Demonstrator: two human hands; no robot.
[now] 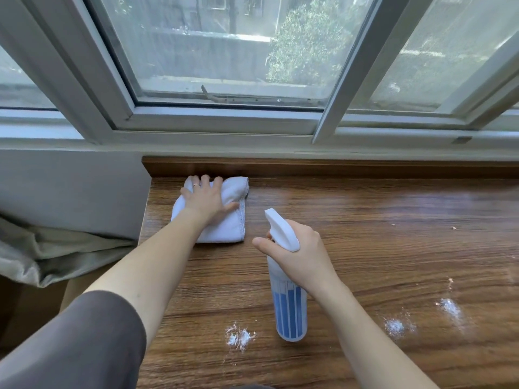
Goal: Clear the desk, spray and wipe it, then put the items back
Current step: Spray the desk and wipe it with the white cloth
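Wipe in progress, far-left corner of desk (365, 220).
Left hand (206, 199) flat, fingers spread, pressing folded white cloth (224, 220); soft, likely bunches, so press from above. Right hand (300, 256) wrapped round spray bottle (289, 310) neck; light plastic, blue-striped, no readable label. White residue (238, 336) nearer.

Bright daylight is pouring in through the window (230, 51) and glancing off the far part of the wooden desk (365, 209) as a pale sheen. Soft shadows are lying under the forearms. The wide lens is bending the window frame at the edges, and focus is softening slightly toward the corners.
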